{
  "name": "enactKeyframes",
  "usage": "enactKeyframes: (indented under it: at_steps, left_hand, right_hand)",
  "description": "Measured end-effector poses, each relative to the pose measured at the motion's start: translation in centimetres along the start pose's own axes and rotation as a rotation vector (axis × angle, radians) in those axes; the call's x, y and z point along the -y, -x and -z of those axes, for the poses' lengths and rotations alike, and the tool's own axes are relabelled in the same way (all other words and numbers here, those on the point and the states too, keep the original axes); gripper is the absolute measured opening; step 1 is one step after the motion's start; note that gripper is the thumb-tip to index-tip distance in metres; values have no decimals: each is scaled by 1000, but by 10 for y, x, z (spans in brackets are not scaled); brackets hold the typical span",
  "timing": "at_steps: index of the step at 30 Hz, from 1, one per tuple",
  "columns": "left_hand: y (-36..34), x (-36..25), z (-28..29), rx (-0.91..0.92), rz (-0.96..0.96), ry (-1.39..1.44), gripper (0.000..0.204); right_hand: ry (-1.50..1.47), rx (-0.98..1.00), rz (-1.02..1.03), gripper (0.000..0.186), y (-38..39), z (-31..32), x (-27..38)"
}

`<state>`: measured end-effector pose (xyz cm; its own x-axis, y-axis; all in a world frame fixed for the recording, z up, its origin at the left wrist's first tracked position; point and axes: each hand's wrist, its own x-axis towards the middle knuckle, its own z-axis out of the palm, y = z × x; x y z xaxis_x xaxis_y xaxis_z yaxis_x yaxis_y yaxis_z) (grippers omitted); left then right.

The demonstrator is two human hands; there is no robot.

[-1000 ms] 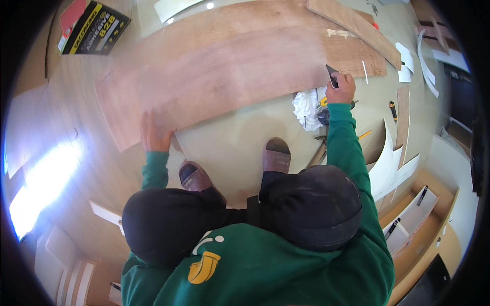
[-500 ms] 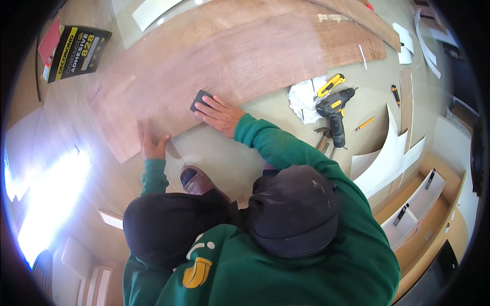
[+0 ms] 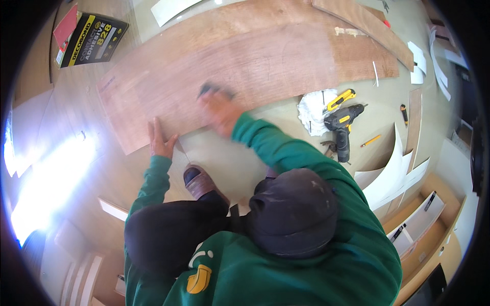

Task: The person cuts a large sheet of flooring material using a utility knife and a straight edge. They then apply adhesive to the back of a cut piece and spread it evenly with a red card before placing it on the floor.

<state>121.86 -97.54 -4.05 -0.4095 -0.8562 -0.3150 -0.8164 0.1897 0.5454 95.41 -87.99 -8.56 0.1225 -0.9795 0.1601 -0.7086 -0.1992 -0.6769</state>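
Note:
A broad reddish plywood board lies on the floor in front of me. My right hand, blurred by motion, holds a dark pad on its surface, left of the middle; the pad's exact shape is smeared. My left hand rests at the board's near edge toward the left end, fingers apart and holding nothing. Just beside the near edge on the right are a crumpled white rag, a yellow utility knife and a black-and-yellow drill.
Another plank overlaps the board's far right. A black-and-yellow box stands at upper left. A pencil, curved white sheets and an open wooden cabinet are at right. My sandalled foot is below the board.
My right hand has swept leftward along the board with the pad, uncovering the drill and knife, and is now blurred in motion. My left hand stays at the near edge.

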Motion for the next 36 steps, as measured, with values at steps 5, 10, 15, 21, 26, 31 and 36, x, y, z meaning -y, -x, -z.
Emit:
enactKeyframes:
  at_steps: [5,10,15,21,26,31,36]
  left_hand:
    - [6,17,27,49,-45,-178,100]
    - [8,30,22,19,15,-106,98]
    - [6,16,29,16,27,-219,97]
    - [6,34,19,-116,-130,-186,95]
    - [-13,43,27,-192,-119,-101,87]
    - [-7,30,6,-215,-210,-207,79]
    - [-13,29,10,-149,-218,-170,81]
  right_hand:
    - [103,-182,-278,69,1,51,-47]
    - [788,-321,-641,75,21,191,-201]
    - [650,-247,-545,72,-56,77,-138]
    - [71,92,83,77,-142,-29,10]
    - [379,-240,-519,77,-37,107,-125]
    - [833,-140,-578,71,-39,113,-158]
    - [193,93,65,79,-181,-42,42]
